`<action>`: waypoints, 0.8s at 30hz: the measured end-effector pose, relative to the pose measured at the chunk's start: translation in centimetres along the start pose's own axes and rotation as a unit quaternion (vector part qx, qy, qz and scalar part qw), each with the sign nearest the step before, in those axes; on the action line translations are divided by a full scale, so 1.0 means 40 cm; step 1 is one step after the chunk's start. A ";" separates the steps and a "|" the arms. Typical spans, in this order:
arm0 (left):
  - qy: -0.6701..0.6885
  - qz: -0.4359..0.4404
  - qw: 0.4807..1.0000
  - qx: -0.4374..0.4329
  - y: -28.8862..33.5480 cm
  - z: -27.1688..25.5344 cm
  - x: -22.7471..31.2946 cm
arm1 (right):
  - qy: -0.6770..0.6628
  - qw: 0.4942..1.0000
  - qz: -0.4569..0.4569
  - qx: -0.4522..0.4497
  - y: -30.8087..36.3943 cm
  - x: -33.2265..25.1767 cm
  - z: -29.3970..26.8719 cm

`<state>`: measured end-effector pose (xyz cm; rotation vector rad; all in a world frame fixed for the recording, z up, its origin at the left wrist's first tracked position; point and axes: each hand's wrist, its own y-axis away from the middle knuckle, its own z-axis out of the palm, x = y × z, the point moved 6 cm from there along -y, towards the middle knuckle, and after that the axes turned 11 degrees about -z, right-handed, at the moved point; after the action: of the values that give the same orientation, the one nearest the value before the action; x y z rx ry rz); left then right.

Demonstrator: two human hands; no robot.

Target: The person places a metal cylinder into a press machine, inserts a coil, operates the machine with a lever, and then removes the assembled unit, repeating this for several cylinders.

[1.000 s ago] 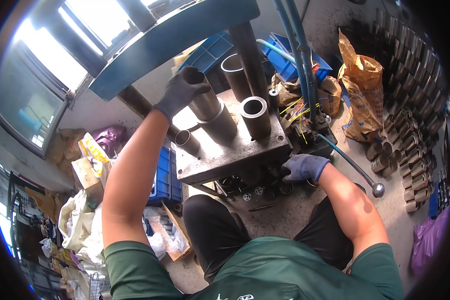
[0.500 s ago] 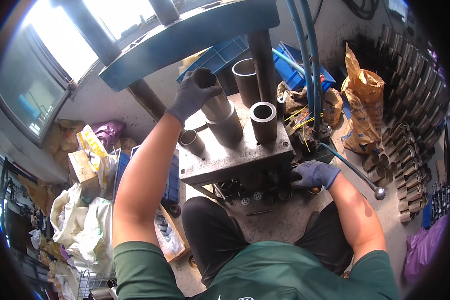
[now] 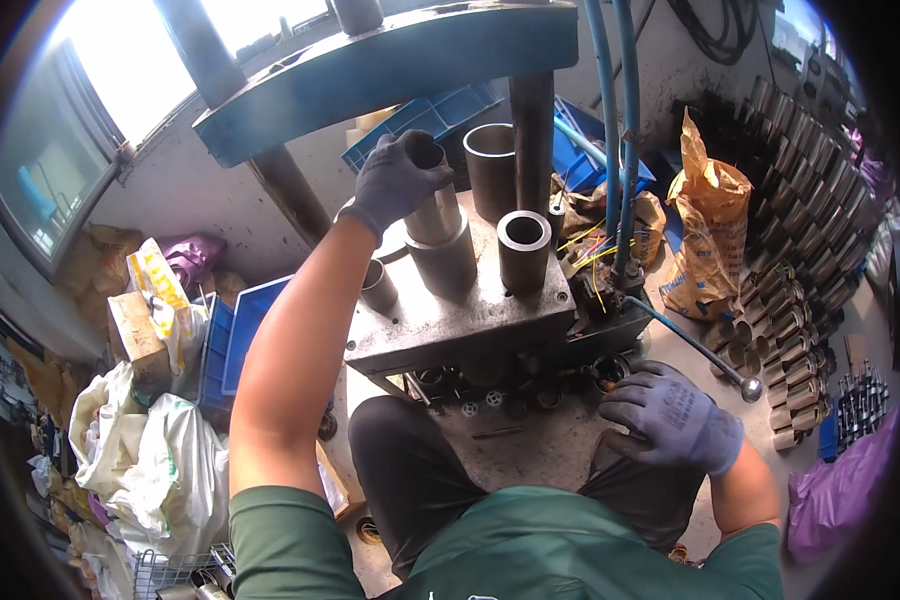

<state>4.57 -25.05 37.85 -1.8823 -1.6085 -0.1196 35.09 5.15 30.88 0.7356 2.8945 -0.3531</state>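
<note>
My left hand (image 3: 395, 185), in a dark grey glove, is closed round the upper end of an upright metal tube (image 3: 434, 218). The tube's lower end sits in a wider steel cylinder (image 3: 444, 265) on the steel press table (image 3: 470, 327). To the right stands a thick-walled cylinder (image 3: 524, 258), with a larger open tube (image 3: 490, 172) behind it and a small short tube (image 3: 378, 290) at the left. My right hand (image 3: 665, 415), gloved in grey, is raised over my right knee with its fingers curled; whatever they may hold is hidden.
A blue press crossbeam (image 3: 390, 88) spans above the table on dark columns. A lever with a ball end (image 3: 750, 388) juts out at the right. Stacked metal tubes (image 3: 800, 180) and a brown paper sack (image 3: 710, 235) stand beyond it. White sacks (image 3: 150, 460) lie at left.
My right hand has drawn back from beneath the table's right edge toward my knee. My left hand stays on the tube, and the whole view has shifted slightly.
</note>
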 end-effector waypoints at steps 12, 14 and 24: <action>-0.021 -0.013 0.998 -0.061 -0.005 -0.019 0.001 | 0.274 0.934 0.185 0.133 0.161 0.074 -0.176; -0.006 -0.002 0.997 -0.074 -0.009 -0.013 0.000 | 0.303 0.912 0.196 0.193 0.137 0.110 -0.214; 0.006 0.044 0.999 -0.016 -0.001 -0.007 -0.043 | 0.293 0.885 0.253 0.259 -0.031 0.429 -0.402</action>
<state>4.21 -26.65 37.28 -1.9711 -1.5207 -0.1199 18.39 16.01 43.42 1.9308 2.9420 -0.9978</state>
